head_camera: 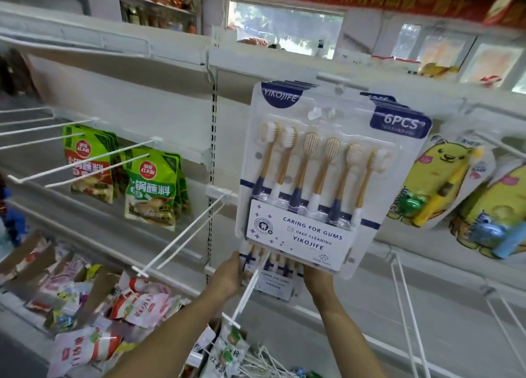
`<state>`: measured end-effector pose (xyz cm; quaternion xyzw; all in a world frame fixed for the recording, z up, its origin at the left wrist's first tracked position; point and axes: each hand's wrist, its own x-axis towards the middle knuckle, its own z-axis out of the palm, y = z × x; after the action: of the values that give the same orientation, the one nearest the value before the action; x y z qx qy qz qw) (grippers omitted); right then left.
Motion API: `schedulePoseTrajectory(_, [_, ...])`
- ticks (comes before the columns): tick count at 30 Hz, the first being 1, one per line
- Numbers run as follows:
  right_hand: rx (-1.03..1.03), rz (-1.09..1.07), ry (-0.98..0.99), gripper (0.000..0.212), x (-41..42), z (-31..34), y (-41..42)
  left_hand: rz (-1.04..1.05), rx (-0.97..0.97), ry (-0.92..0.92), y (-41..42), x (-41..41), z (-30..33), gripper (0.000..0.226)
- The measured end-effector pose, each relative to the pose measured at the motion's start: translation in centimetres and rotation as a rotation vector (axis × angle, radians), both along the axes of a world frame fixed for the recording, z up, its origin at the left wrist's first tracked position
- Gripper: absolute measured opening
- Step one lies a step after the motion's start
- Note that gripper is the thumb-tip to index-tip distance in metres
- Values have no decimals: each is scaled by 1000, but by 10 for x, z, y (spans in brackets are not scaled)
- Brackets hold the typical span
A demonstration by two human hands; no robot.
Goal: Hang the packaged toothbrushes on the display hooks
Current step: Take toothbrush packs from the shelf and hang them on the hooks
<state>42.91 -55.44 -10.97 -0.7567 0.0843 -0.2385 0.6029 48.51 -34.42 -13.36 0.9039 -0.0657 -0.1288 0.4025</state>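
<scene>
Overhead, toothbrush packs [327, 175] on hook; left hand [227, 275], right hand [317, 278] grip lower packs' [273, 281] edges.

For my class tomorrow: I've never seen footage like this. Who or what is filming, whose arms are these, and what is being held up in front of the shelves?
There is one picture, taken by a camera worn on a person's head, looking forward and down. The two bare arms are that person's own. Both the left hand and the right hand hold the bottom of a stack of toothbrush packs, each showing six brushes, raised against a white shop shelf. A bare white display hook sticks out to the left. Green sauce packets hang further left, and yellow children's toothbrush packs hang to the right.
</scene>
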Motion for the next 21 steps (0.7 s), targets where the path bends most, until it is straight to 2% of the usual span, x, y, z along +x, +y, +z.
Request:
schedulePoseTrajectory(2, [-10,-19,-1,75,1,1,-2,-26,19,15,-1,5,-1,6])
schedulePoseTrajectory(4, [-66,-46,-34,73,0,7,1,-48,54,30,-3,9,-2,9])
schedulePoseTrajectory(6, [-131,-63,-48,59,0,9,2,-61,74,37,-3,6,0,12])
schedulePoseTrajectory(8, [-185,-40,-9,31,1,6,-1,-65,108,9,0,0,0,16])
schedulePoseTrajectory(9, [-228,-38,23,27,1,1,-4,-56,112,2,4,-2,-2,25])
schedulePoseTrajectory(11, [-318,-57,152,36,-7,-5,-6,-18,113,0,12,-9,-7,61])
schedulePoseTrajectory(13, [-419,-101,295,42,-26,-6,-7,2,123,-38,23,-21,-11,74])
schedulePoseTrajectory(15, [-518,-131,349,46,-51,-10,-7,-20,161,-137,36,-36,-13,73])
schedulePoseTrajectory(18, [-662,-86,325,44,-94,-13,-1,-152,178,-321,53,-61,-14,74])
schedulePoseTrajectory(21, [-778,-63,290,42,-131,-13,5,-280,179,-499,62,-88,-6,60])
